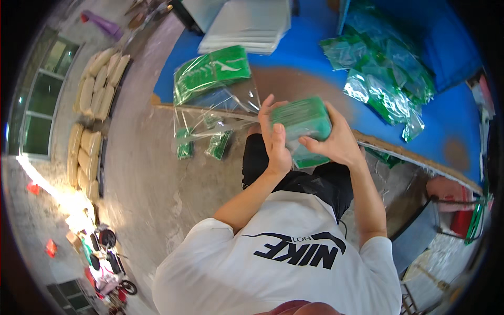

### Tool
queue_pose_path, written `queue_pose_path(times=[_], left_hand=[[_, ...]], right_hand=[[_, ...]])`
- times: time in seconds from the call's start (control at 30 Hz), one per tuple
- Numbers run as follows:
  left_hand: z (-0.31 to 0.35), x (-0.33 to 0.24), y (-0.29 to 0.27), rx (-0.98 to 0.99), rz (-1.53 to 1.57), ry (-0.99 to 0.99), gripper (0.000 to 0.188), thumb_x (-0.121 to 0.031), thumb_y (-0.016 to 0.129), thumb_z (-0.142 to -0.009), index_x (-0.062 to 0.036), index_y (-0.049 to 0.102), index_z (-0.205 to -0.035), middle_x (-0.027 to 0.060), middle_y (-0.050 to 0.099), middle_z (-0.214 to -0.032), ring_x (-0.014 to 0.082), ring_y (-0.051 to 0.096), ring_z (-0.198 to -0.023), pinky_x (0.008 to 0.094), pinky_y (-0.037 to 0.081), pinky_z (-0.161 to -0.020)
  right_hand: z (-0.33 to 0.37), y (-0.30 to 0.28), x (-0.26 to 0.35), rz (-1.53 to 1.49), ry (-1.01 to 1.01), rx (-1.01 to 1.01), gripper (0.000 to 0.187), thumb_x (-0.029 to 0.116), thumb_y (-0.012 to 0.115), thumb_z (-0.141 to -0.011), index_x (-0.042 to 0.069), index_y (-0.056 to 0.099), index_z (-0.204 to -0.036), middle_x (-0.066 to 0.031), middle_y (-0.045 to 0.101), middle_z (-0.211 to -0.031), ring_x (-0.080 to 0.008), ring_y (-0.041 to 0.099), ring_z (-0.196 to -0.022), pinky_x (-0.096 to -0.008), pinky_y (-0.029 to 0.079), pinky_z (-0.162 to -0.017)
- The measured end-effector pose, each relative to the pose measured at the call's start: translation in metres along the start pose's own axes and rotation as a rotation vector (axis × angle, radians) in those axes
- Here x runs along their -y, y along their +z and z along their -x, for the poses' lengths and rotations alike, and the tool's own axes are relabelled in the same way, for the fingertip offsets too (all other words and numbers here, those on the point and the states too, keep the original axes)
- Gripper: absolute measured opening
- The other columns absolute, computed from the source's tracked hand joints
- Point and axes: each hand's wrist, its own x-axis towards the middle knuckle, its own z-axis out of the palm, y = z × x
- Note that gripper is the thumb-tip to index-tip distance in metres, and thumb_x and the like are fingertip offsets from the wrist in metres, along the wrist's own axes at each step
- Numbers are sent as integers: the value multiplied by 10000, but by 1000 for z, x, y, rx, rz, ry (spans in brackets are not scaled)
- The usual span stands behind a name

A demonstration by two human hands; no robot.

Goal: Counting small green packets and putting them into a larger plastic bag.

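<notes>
Both hands close on a green, plastic-wrapped bundle [302, 116] held over the lap at the near edge of a blue tabletop [310, 55], the left hand [279, 149] pressed to its left side, the right hand [340, 140] wrapped around its right side. The person wears a white T-shirt [294, 281] and black shorts [299, 181]. To the left, a clear bag [239, 100] with green packs [215, 71] inside overhangs the edge. Behind it sits a stack of pale sheets [247, 29]; to the right, shiny green packets [386, 86] lie in a loose heap. Farther left, beige sacks [97, 84] are piled beyond the concrete floor [144, 173], with a motorbike [110, 262] nearer the lower corner.
</notes>
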Motion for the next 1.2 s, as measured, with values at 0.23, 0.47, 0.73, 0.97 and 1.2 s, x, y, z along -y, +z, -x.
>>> queue_pose_path(times=[0.23,0.47,0.73,0.97,1.2], left_hand=[[9,-3,-13,-38,-355,1,666,-497,408,-1028,-45,300,-1505,168,443,-1352,225,472,-1181,369,379,-1016],[-24,-11,-89,152,-775,38,748,-321,645,-941,-6,285,-1515,255,295,-1527,393,282,-1438,487,238,-1180],[-81,-59,-226,482,-1845,531,608,11,669,-731,-100,553,-1318,175,535,-1207,364,527,-1133,459,439,-969],[-114,-87,-201,480,-1607,729,315,7,723,-776,-84,691,-1076,81,600,-910,269,608,-786,376,503,-655],[-140,-73,-154,480,-1375,642,176,-34,769,-811,-59,740,-982,76,594,-819,197,586,-651,305,473,-579]], right_hand=[[13,29,-13,-135,-43,83,734,168,849,-709,24,531,-1355,-116,654,-1212,-173,608,-1128,-338,476,-984],[15,42,-61,-738,379,-137,533,245,779,-826,5,572,-1254,-95,657,-1112,-185,643,-1007,-350,527,-900],[10,65,-57,-928,477,-98,472,279,752,-859,10,591,-1212,-85,660,-1090,-185,650,-985,-344,533,-873],[-9,104,-54,-777,350,-28,437,186,759,-862,-1,601,-1224,-78,675,-1083,-155,655,-952,-322,540,-826],[-56,142,-30,-868,410,48,381,183,770,-837,-3,648,-1147,-97,702,-1017,-168,684,-861,-330,560,-762]])
